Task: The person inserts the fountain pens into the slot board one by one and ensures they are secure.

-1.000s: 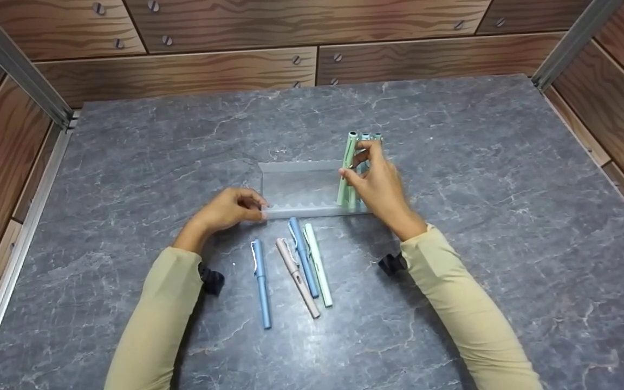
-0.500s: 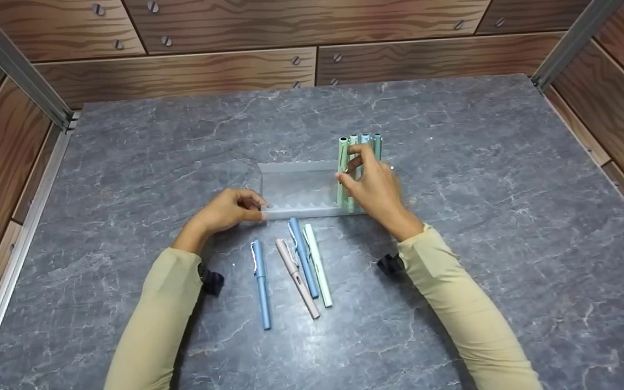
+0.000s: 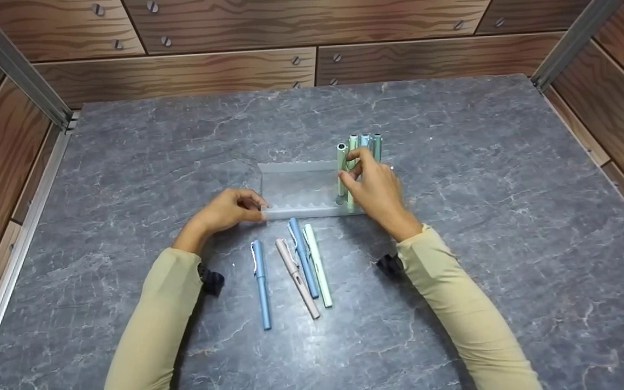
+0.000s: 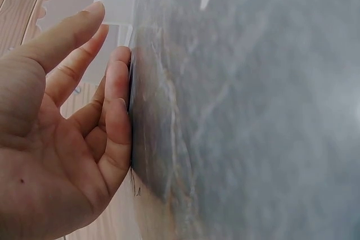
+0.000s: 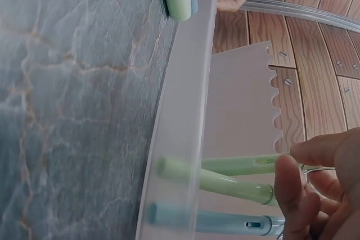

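A clear plastic pen stand (image 3: 312, 212) with notched edges sits mid-table. My left hand (image 3: 228, 208) pinches its front left corner between thumb and fingers. My right hand (image 3: 379, 187) holds a green pen (image 3: 341, 172) near its capped end, thumb on one side and fingers on the other. This pen is inside the stand, left of a row made up of another green pen (image 3: 353, 142), a light blue pen (image 5: 225, 221) and a dark teal pen (image 3: 378, 143). In the right wrist view the held pen's lower end lies behind the stand's front wall.
In front of the stand lie a blue pen (image 3: 262, 292), a pinkish-grey pen (image 3: 299, 281), a second blue pen (image 3: 304, 259) and a mint green pen (image 3: 318, 265). The last three lie close together. Wood-patterned panels (image 3: 225, 70) border the grey marbled table (image 3: 480, 216).
The green pen in my right hand has shifted left, away from the row, and gone from leaning to nearly upright. Its lower end has moved back from the front wall. My left hand stays put.
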A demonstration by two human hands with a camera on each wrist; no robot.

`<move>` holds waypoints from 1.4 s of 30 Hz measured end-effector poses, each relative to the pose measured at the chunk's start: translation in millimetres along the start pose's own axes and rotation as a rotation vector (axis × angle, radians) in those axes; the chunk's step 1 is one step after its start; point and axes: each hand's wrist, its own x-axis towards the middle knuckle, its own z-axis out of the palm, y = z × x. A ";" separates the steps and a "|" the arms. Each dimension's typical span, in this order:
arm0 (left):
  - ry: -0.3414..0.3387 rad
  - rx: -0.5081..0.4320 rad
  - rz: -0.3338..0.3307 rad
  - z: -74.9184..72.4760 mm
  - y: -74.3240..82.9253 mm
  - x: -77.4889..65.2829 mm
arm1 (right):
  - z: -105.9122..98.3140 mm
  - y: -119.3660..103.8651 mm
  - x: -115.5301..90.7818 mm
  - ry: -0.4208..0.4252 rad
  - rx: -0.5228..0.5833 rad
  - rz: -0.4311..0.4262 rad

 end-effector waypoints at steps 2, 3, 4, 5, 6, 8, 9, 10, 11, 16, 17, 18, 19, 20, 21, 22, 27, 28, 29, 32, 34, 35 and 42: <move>0.000 0.006 -0.002 -0.1 -0.4 0.3 | -0.4 -0.3 0.2 0.003 0.001 0.010; 0.000 0.008 -0.002 -0.2 -0.5 0.4 | -0.5 -0.4 0.4 0.005 0.000 0.014; 0.000 0.010 -0.002 -0.3 -0.8 0.5 | -0.8 -0.5 0.4 0.006 -0.003 0.018; 0.001 0.011 -0.003 -0.4 -0.6 0.3 | -0.9 -0.7 0.6 0.006 -0.006 0.022; 0.001 0.013 -0.003 -0.5 -0.9 0.4 | -1.2 -0.9 0.6 0.003 -0.008 0.027; -0.001 0.015 -0.004 -0.5 -1.5 0.6 | -1.3 -0.9 0.7 0.001 -0.018 0.033; -0.003 0.015 -0.003 -0.4 -1.3 0.3 | -1.5 -0.9 0.7 0.000 -0.022 0.036; -0.003 0.016 -0.003 -0.3 -1.4 0.4 | -1.6 -0.9 0.6 -0.001 -0.028 0.039; -0.004 0.015 -0.004 -0.2 -1.3 0.4 | -1.8 -1.0 0.5 0.001 -0.033 0.039; -0.001 0.022 -0.011 -0.1 0.5 0.1 | -2.5 -1.5 0.0 0.016 -0.059 0.036; -0.001 0.025 -0.013 -0.2 1.3 -0.3 | -2.8 -2.0 -0.1 0.016 -0.063 0.037; -0.002 0.025 -0.015 -0.1 1.9 -0.6 | -2.9 -2.3 0.0 0.015 -0.067 0.040; -0.003 0.027 -0.018 -0.1 2.3 -0.8 | -3.2 -2.8 0.0 0.011 -0.072 0.045; -0.003 0.027 -0.019 0.0 2.6 -1.0 | -3.4 -3.2 0.1 0.006 -0.077 0.052; -0.004 0.026 -0.018 0.0 2.6 -1.1 | -3.6 -3.3 0.2 0.000 -0.083 0.059; -0.005 0.025 -0.018 0.0 2.5 -1.2 | -3.8 -3.5 0.1 -0.002 -0.091 0.064; 0.000 0.022 -0.009 0.4 0.7 -1.0 | -4.4 -3.9 -0.5 -0.002 -0.143 0.067; 0.001 0.021 -0.007 0.4 0.8 -0.9 | -4.7 -4.0 -0.4 0.000 -0.153 0.067; 0.002 0.020 -0.004 0.4 0.5 -0.6 | -4.7 -4.1 -0.3 0.002 -0.162 0.067; 0.003 0.016 0.003 0.5 0.2 -0.4 | -4.7 -4.3 0.0 0.004 -0.179 0.075; 0.005 0.015 0.004 0.7 0.1 -0.1 | -4.6 -4.6 0.1 0.005 -0.186 0.079; 0.006 0.017 0.005 0.7 0.1 -0.1 | -4.6 -4.7 0.2 0.006 -0.190 0.080; 0.005 0.028 -0.004 0.4 0.7 0.0 | -5.2 -4.4 2.5 -0.004 -0.213 0.083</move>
